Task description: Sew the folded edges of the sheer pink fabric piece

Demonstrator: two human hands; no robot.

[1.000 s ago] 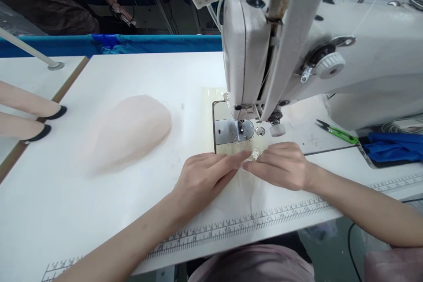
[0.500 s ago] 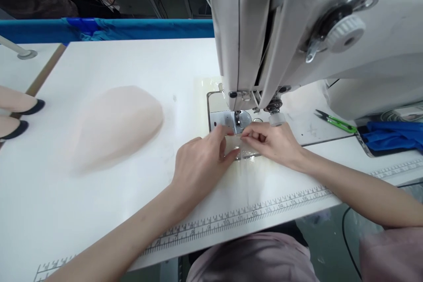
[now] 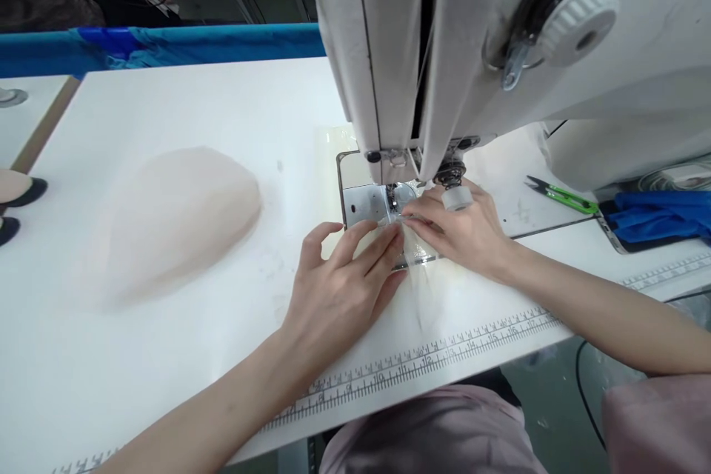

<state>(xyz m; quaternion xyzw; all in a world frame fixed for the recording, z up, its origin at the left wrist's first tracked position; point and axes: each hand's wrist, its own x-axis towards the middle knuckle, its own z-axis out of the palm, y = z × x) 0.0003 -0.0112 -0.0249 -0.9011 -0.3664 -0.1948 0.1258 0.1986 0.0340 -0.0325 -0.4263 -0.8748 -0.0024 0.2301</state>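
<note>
My left hand (image 3: 338, 289) lies with fingers stretched forward, fingertips pressing a thin pale sheer fabric piece (image 3: 422, 289) onto the metal needle plate (image 3: 364, 201) of the white sewing machine (image 3: 500, 52). My right hand (image 3: 464, 229) rests just right of it, fingers together, pinching the front edge of the same fabric right below the presser foot (image 3: 395, 196). The fingertips of both hands nearly meet in front of the needle. The fabric trails back toward me over the printed ruler (image 3: 422, 363) at the table edge.
A soft stack of pale pink sheer pieces (image 3: 172, 218) lies on the white table (image 3: 167, 111) to the left. Green thread snips (image 3: 561, 196) and blue cloth (image 3: 655, 218) sit at the right under the machine arm. Two pale items with black tips (image 3: 16, 196) show at the far left edge.
Both hands have slid forward with the fabric, from the table in front of the plate up to the presser foot. My view has leaned closer to the machine.
</note>
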